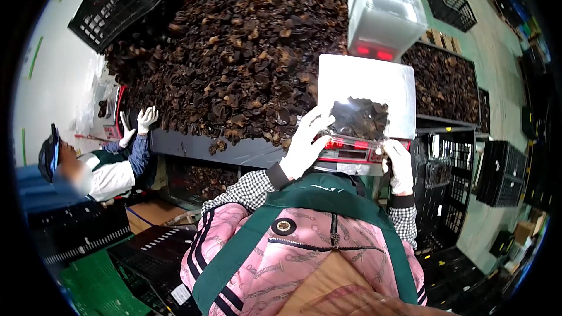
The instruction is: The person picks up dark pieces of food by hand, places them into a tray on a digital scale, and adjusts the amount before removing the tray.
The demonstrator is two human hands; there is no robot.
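Observation:
A clear plastic tray of dark wood ear mushrooms (362, 119) sits on the front part of the metal plate of a digital scale (366, 76). Red digits glow on the scale's front panel, partly behind the tray's near edge. My left hand (305, 143), in a white glove, grips the tray's left side with bent fingers. At the near right corner, my right hand (399, 165), gloved too, has its fingers closed on the rim. A big heap of loose wood ear mushrooms (246, 52) lies to the left of the scale.
Stacked clear trays (386, 9) stand behind the scale. A black crate (442, 169) with packed trays is at my right. Across the left end, a co-worker (111, 167) in white gloves works by another scale (111, 111). A black basket (129, 6) leans at the heap's far left.

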